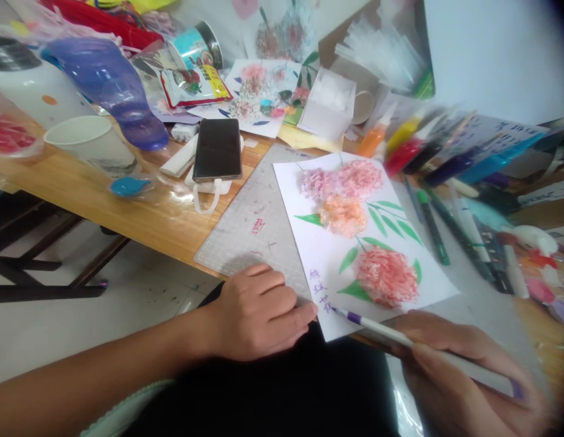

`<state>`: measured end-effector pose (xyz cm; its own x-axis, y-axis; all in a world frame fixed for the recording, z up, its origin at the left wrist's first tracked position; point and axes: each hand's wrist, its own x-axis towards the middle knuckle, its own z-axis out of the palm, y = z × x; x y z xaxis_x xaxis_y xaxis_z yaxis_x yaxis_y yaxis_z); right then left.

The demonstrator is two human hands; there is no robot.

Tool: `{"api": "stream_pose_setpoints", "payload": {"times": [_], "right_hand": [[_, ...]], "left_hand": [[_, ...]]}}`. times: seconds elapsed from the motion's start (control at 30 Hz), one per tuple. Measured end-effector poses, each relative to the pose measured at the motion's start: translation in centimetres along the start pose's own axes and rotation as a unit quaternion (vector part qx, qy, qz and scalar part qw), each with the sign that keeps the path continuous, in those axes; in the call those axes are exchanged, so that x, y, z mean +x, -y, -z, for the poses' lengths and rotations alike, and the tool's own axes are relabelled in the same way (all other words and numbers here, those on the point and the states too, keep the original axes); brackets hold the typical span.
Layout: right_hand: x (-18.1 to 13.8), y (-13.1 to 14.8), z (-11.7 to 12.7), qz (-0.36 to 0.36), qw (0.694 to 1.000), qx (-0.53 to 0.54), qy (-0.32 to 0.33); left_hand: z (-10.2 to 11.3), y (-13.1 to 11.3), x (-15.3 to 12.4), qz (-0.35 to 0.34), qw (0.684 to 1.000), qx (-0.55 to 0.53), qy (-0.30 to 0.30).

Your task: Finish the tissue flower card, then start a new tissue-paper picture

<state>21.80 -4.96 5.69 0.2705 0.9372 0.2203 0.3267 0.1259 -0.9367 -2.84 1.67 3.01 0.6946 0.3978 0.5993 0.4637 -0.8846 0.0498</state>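
Observation:
A white sheet (327, 255) with pink, orange and red fluffy flowers and green painted leaves lies on a grey cutting mat (249, 230). My left hand (258, 315) rests with fingers curled together at the sheet's near left corner, pressing on its edge. My right hand (464, 370) grips a white pen with a purple band (377, 328). Its tip touches the sheet beside small purple written characters (320, 291).
A black phone (217, 149) lies on a white block at the mat's far left. A white cup (93, 142) and purple plastic bottle (113, 79) stand left. Markers and paint tubes (445, 182) crowd the right. Flower paintings (258, 91) and a snack bag (193, 82) lie behind.

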Motion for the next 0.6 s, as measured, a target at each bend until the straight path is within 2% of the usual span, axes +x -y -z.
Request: {"api": "stream_pose_setpoints", "payload": {"times": [0.13, 0.23, 0.37, 0.43, 0.5, 0.6], "right_hand": [[-0.1, -0.2, 0.3, -0.004, 1.0, -0.022, 0.012], [0.4, -0.5, 0.5, 0.016, 0.999, -0.041, -0.004], [1.7, -0.5, 0.4, 0.072, 0.997, 0.026, -0.001], [2.1, -0.2, -0.1, 0.047, 0.99, 0.126, -0.04], [2.1, 0.3, -0.7, 0.014, 0.97, 0.234, -0.063], [1.3, 1.0, -1.3, 0.006, 0.953, 0.304, -0.014]], "left_hand": [[0.0, 0.0, 0.0, 0.0, 1.0, 0.0, 0.003], [-0.1, -0.1, -0.1, 0.005, 1.0, -0.002, 0.0], [0.3, -0.2, 0.1, 0.017, 0.999, -0.032, 0.005], [1.0, -0.3, 0.4, 0.06, 0.996, -0.072, 0.007], [1.9, -0.5, 0.8, 0.134, 0.982, -0.134, 0.015], [3.4, -0.9, 1.2, 0.223, 0.945, -0.239, 0.027]]}}
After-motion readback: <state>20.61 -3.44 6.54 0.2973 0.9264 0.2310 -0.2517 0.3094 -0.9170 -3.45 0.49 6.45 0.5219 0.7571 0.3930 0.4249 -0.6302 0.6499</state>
